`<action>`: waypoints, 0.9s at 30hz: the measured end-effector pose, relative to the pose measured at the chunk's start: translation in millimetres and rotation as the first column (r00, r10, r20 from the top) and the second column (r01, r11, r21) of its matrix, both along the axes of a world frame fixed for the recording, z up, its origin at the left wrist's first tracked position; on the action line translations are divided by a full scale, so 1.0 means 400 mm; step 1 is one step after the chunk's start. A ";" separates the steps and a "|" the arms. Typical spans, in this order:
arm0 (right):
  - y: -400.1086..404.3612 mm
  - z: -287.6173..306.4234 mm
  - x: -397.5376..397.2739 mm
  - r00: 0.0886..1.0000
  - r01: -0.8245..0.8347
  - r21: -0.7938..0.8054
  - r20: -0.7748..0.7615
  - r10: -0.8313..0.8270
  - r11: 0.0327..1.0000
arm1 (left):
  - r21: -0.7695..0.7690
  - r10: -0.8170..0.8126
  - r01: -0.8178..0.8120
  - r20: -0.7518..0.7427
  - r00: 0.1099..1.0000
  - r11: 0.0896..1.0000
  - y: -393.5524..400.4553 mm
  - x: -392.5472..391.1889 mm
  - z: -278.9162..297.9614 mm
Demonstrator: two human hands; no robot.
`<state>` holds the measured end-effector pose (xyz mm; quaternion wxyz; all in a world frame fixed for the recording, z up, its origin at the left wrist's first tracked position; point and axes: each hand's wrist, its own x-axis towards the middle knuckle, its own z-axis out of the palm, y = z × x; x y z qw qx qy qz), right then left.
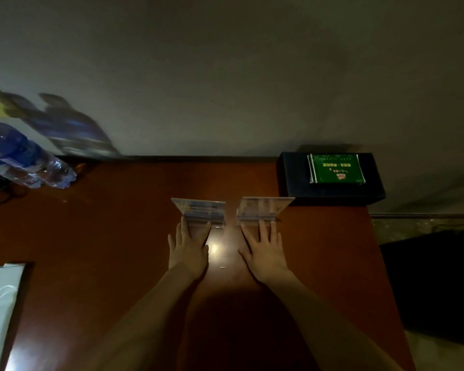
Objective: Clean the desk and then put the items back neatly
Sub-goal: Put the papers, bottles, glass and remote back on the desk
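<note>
On the near desk: two bare forearms reach forward over the reddish-brown desk [118, 236], which is glossy and shows a bright spot of reflected light between the hands.
Near left edge: a pale, shiny sheet [0, 303] lies flat at the desk's left side, partly cut off by the frame.
Left hand [188, 249]: lies flat with straight fingers, palm down on the wood, fingertips touching the clear base of the left card stand [198, 211]; nothing is grasped.
Right hand [264, 251]: also flat and relaxed, fingers spread, tips resting on the base of the right card stand [263, 208]; it holds nothing.
Card stands: two small clear plastic holders, side by side and slightly apart, near the middle of the desk. Each has a flat foot and a leaning panel with a printed card in pale blue and tan tones; the print is too blurred to read.
Right rear corner: a dark box [330, 194] sits just behind and to the right of the right card stand, against the wall. A green packet [336, 168] with pale lettering lies on top of it.
Left rear: blue-labelled plastic water bottles [24, 156], blurred, lean at the desk's far left; dark cables lie below them.
Behind: a plain grey wall [225, 76].
</note>
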<state>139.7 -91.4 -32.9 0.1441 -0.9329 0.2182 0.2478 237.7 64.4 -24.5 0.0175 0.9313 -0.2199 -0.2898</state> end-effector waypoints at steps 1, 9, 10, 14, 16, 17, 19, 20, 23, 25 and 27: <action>-0.006 0.004 0.015 1.000 0.015 0.011 0.009 -0.015 1.000 | 0.003 -0.004 0.004 0.004 1.000 1.000 -0.011 0.005 0.000; -0.067 0.027 0.124 0.997 0.049 0.091 0.059 -0.054 0.995 | -0.004 0.023 -0.023 0.049 0.999 1.000 -0.095 0.068 -0.001; -0.076 0.028 0.141 0.996 0.064 0.096 0.062 -0.071 0.993 | 0.001 0.023 -0.023 0.056 0.998 1.000 -0.106 0.079 0.001; -0.115 0.036 0.209 0.996 0.079 0.116 0.031 -0.083 0.990 | 0.035 0.036 -0.039 0.069 0.997 0.999 -0.149 0.128 0.004; -0.136 0.033 0.234 0.997 0.069 0.123 0.019 -0.072 0.990 | 0.033 0.050 -0.053 0.071 0.996 0.998 -0.168 0.147 0.003; -0.145 0.029 0.243 0.997 0.072 0.124 0.019 -0.075 0.990 | 0.030 0.052 -0.055 0.074 0.996 0.998 -0.178 0.157 0.002; -0.159 0.021 0.253 0.996 0.080 0.115 0.029 -0.084 0.990 | 0.035 0.045 -0.048 0.077 0.996 0.998 -0.195 0.175 0.001; -0.164 0.018 0.255 0.995 0.085 0.112 0.035 -0.089 0.990 | 0.040 0.040 -0.043 0.074 0.996 0.998 -0.203 0.184 0.000; -0.171 0.013 0.260 0.993 0.100 0.112 0.047 -0.106 0.989 | 0.040 0.032 -0.035 0.069 0.997 0.999 -0.224 0.205 -0.002; -0.174 0.009 0.263 0.991 0.117 0.109 0.053 -0.123 0.987 | 0.033 0.035 -0.038 0.071 0.997 0.999 -0.234 0.212 -0.004; -0.180 0.008 0.265 0.989 0.127 0.116 0.061 -0.135 0.985 | 0.032 0.033 -0.036 0.070 0.997 0.999 -0.244 0.213 -0.006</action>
